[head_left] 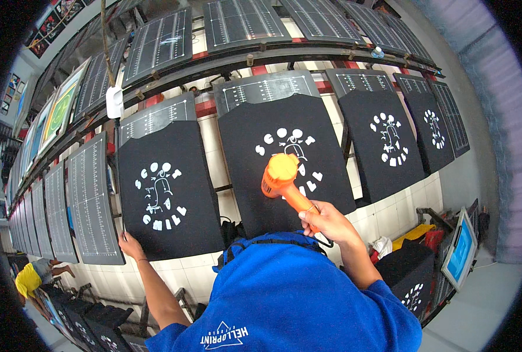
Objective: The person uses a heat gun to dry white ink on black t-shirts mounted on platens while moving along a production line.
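Orange plastic stood out against black cloth as a hair-dryer-shaped heat tool (283, 170) hung over the second shirt from the left (252, 208), covering part of its white print. The right hand (326, 222) was closed around the tool's handle, a dark cord looping beneath. The left hand (133, 245), fingers partly curled, was at the lower left edge of the leftmost shirt (193, 199), beside a bare gridded board (93, 202); whether it gripped the cloth could not be told.

Open room showed as a narrow gap between those two shirts and a wider strip of pale tiled floor (186, 274) below their hems. At lower right, one pale frame (450, 276) held a blue panel (463, 247).

Four printed black shirts lined the near row, their tops short of the upper edges of the boards beneath; the other two were the third shirt (367, 146) and the fourth shirt (446, 146). A fifth printed shirt (410, 273) lay at lower right. One white plug box (115, 102) dangled at upper left, and one person in yellow (29, 280) bent down at far left.
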`<state>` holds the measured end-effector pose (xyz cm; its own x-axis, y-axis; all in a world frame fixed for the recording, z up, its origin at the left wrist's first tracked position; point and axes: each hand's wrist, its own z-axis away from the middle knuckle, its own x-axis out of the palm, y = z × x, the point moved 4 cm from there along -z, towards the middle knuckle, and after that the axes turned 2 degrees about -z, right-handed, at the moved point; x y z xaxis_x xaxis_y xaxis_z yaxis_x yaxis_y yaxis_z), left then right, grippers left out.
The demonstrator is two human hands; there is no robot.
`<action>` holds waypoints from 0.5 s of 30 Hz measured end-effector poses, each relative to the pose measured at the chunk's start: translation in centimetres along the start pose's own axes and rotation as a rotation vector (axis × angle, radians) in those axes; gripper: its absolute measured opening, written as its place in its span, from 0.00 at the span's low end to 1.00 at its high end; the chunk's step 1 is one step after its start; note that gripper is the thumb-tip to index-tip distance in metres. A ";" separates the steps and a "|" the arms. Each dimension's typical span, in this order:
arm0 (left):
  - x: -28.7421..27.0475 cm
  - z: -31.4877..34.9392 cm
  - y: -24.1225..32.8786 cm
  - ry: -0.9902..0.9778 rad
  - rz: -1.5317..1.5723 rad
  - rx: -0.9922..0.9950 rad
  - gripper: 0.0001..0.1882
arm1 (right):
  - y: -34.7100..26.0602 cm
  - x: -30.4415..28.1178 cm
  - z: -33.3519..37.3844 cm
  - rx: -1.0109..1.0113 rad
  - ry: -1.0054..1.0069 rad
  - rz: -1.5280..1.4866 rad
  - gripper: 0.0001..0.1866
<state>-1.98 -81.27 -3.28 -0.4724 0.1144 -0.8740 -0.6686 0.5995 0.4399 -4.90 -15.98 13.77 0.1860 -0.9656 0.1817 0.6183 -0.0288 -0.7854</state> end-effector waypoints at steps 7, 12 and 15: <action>-3.6 0.1 3.9 0.061 -0.058 0.227 0.13 | -2.8 -6.0 -3.8 -0.231 0.422 0.035 0.12; -7.5 1.0 0.1 0.192 -0.249 0.141 0.14 | -4.0 -7.2 -4.8 -0.226 0.265 -0.125 0.11; -9.7 2.8 -3.1 0.238 -0.318 0.039 0.16 | -3.9 -6.1 -6.3 -0.244 0.250 -0.142 0.12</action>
<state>6.25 -81.98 3.22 -0.3676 -0.2657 -0.8912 -0.7832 0.6052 0.1426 -13.26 -11.56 11.97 -0.0988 -0.9801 0.1724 0.4186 -0.1981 -0.8863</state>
